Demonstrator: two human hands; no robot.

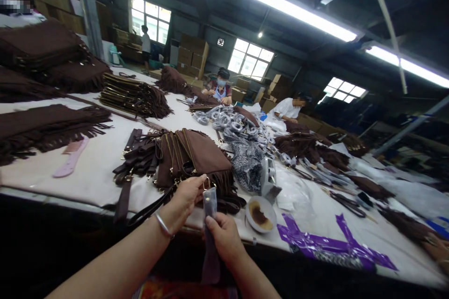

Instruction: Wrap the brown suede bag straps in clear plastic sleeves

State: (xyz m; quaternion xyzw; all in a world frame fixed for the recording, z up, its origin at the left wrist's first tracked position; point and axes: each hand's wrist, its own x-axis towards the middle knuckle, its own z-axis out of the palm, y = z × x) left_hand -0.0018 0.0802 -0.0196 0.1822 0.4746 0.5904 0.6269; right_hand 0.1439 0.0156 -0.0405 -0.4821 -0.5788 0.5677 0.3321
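My left hand (187,196), with a silver bangle at the wrist, pinches the gold metal clasp (206,184) at the top of a strap. My right hand (224,236) is closed round the strap (210,205) lower down, thumb on top. The strap is wrapped in greyish clear film and hangs past the table's front edge. Just beyond my hands lies a stack of brown fringed bags (206,154) with gold zips. Dark brown straps (140,161) with gold clasps are heaped to its left.
A white bowl (261,215) with brown residue stands right of my hands, near purple tape (322,243) on the table edge. A pink comb (72,158) lies left. Wrapped grey strap coils (228,121) are piled farther back. People work across the table; a hand (437,245) shows far right.
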